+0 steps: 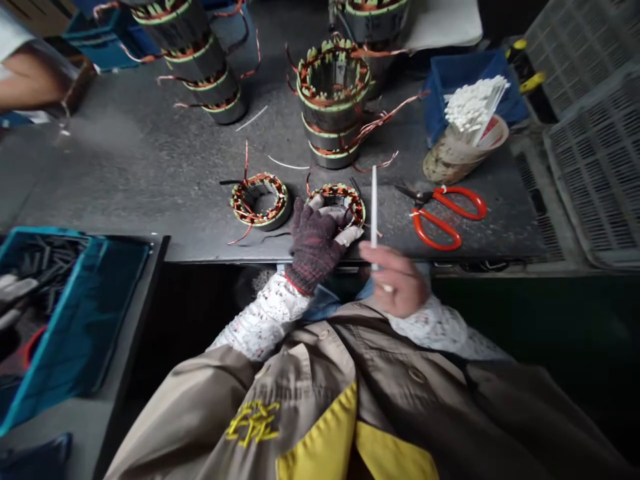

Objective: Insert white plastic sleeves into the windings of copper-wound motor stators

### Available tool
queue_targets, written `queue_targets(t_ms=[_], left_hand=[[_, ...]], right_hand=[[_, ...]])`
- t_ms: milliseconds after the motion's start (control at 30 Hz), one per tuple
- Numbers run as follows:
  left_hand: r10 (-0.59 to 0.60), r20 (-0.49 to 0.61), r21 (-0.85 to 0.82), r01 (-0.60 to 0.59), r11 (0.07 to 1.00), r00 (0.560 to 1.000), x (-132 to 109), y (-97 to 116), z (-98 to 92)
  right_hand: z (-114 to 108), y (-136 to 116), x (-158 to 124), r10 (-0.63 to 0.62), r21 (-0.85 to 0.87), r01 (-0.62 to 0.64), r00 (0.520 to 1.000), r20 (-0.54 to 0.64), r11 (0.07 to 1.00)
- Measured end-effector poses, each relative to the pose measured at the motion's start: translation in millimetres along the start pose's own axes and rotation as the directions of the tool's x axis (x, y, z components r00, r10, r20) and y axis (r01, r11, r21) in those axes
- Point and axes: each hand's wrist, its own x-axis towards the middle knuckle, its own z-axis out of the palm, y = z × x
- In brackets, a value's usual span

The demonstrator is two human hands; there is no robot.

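Note:
My left hand (316, 241), in a dark knitted glove with pale finger coverings, grips the near left side of a small wound motor stator (356, 200) at the table's front edge. Its fingers hide part of the copper windings. My bare right hand (400, 280) pinches a thin white tube (374, 207), held upright just right of that stator and apart from it. A second stator (260, 201) lies to the left, with copper leads and a black lead sticking out. Scissors with red handles (445, 213) rest on the right, blades apart.
Stacked stators (334, 107) stand behind, with another stack (200, 67) farther left. A cup (465, 150) of white tubes leans by a blue bin (440, 73). Grey crates (600, 160) stand right. A teal bin (90, 320) holds dark pieces. Another person's arm (35, 77) shows upper left.

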Motion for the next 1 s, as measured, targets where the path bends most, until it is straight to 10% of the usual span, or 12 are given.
queue_targets(t_ms=[67,167,367,467,600,700,1000], left_hand=[[0.031,-0.124,-0.001,-0.031,1.0,0.992,-3,-5,8.7],[0.082,-0.164,0.005,-0.082,0.997,0.983,-4,1,8.3],[0.341,-0.098,0.091,-0.333,0.939,0.935,0,7,-7.5],[0.297,-0.035,-0.076,-0.299,0.951,0.954,-4,-5,-10.6],[0.35,-0.043,-0.138,-0.352,0.926,0.936,-7,-13,-11.9],[0.399,0.006,-0.021,-0.398,0.917,0.917,-5,-8,-10.7],[0.281,-0.04,-0.037,-0.283,0.958,0.959,-3,-1,-9.9]], right_hand=[[18,5,3,-0.083,0.024,0.082,0.996,0.027,0.996],[32,37,15,0.131,0.008,-0.131,0.985,-0.115,0.991],[20,87,28,0.512,0.248,-0.448,0.738,-0.439,0.859],[2,57,18,0.469,0.136,-0.452,0.807,-0.357,0.882],[-16,14,-4,0.078,-0.14,-0.083,0.996,-0.038,0.987],[-20,7,-17,-0.028,-0.168,0.036,0.998,0.052,0.985],[-17,13,-30,0.185,-0.073,-0.176,0.974,0.132,0.982]])
